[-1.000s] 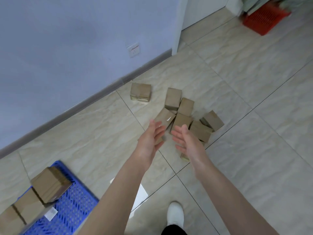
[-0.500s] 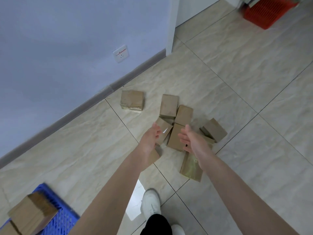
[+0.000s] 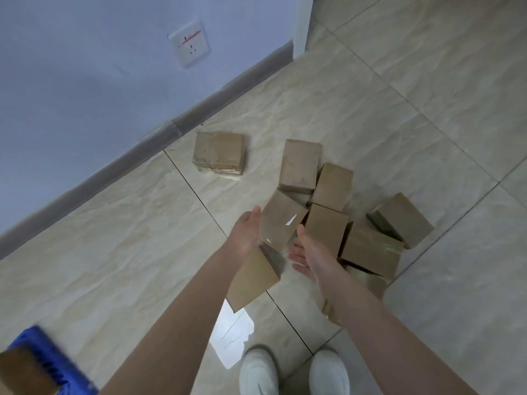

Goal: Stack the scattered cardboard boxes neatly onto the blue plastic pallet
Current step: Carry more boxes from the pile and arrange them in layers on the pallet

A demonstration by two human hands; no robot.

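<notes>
Several brown cardboard boxes lie in a loose heap on the tiled floor. My left hand [image 3: 245, 233] and my right hand [image 3: 309, 252] reach down on either side of one box with a white label [image 3: 281, 220], fingers spread, holding nothing. Another box [image 3: 251, 276] lies partly under my left wrist. One box [image 3: 219, 155] sits apart near the wall. More boxes [image 3: 370, 250] lie to the right of my right hand. A corner of the blue plastic pallet [image 3: 48, 363] shows at bottom left with a box [image 3: 22, 374] on it.
A pale blue wall with a socket [image 3: 189, 47] and grey skirting runs along the left. My two white shoes [image 3: 293, 372] stand just below the heap. Bare tile stretches to the right and beyond the boxes.
I have stepped closer to the heap and both hands have dropped toward the labelled box. The pallet has slid to the frame's bottom left corner.
</notes>
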